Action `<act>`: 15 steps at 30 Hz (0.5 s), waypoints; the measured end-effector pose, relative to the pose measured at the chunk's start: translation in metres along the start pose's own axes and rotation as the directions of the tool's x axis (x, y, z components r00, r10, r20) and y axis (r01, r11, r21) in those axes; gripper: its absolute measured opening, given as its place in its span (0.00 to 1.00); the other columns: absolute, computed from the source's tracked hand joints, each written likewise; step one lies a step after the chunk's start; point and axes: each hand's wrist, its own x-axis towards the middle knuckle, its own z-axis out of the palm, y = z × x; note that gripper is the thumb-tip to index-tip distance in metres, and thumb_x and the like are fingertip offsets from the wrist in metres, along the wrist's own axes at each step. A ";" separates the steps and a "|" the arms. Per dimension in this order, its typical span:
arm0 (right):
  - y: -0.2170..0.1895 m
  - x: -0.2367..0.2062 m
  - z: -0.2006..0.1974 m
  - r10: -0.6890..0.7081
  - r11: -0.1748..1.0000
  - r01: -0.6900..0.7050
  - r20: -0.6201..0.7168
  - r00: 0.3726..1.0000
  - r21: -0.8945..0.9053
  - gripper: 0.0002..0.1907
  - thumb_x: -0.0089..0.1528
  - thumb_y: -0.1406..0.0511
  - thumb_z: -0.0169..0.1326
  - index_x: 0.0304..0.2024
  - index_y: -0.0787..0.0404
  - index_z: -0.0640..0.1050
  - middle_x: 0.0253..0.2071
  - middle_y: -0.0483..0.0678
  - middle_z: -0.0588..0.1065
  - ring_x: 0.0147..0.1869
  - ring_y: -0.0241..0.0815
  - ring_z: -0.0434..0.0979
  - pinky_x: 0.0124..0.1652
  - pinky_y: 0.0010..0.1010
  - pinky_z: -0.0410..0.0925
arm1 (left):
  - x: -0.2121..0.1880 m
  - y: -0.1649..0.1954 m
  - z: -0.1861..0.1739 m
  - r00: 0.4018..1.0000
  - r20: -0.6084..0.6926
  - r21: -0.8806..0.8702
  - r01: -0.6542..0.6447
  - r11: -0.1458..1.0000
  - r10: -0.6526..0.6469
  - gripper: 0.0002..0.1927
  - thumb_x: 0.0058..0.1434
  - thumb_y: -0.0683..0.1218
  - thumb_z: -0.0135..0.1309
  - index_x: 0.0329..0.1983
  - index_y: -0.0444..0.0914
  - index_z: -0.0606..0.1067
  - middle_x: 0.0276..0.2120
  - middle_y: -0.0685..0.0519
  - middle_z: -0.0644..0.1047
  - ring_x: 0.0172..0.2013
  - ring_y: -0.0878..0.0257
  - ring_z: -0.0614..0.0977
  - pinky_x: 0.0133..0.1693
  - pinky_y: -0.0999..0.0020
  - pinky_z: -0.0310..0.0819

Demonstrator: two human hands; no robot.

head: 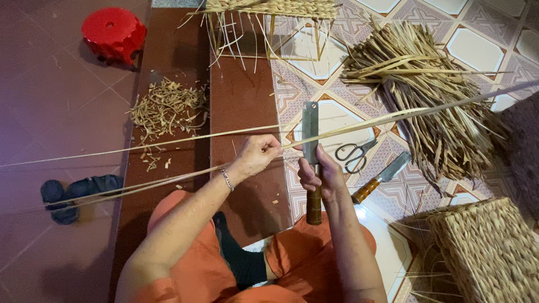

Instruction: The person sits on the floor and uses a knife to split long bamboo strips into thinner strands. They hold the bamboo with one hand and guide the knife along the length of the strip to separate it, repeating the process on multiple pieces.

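Reed strips (168, 140) stretch from nine to two o'clock, pinched in your left hand (257, 154) against the cleaver (310, 134) your right hand (320, 174) grips upright by the handle

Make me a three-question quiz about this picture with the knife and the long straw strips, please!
1. Where do the scissors lie?
A. on the red stool
B. on the patterned tiles right of the upright knife
C. in the basket

2. What colour is the stool?
A. red
B. blue
C. green

3. How is the knife in the right hand held?
A. flat on the floor
B. blade pointing down
C. blade pointing up

Answers:
1 B: the scissors rest on the tiles beside a second knife.
2 A: the stool at top left is bright red.
3 C: the blade stands upright, while the left hand pinches the long strips against it.
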 end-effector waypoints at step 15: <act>-0.048 -0.005 0.015 -0.106 0.983 0.110 0.039 0.994 -0.144 0.23 0.75 0.52 0.38 0.58 0.64 0.66 0.21 0.52 0.69 0.13 0.35 0.61 0.13 0.27 0.59 | -0.011 0.090 -0.014 0.983 0.084 0.149 0.152 0.977 -0.165 0.09 0.66 0.46 0.54 0.36 0.35 0.75 0.20 0.46 0.76 0.22 0.61 0.73 0.26 0.60 0.67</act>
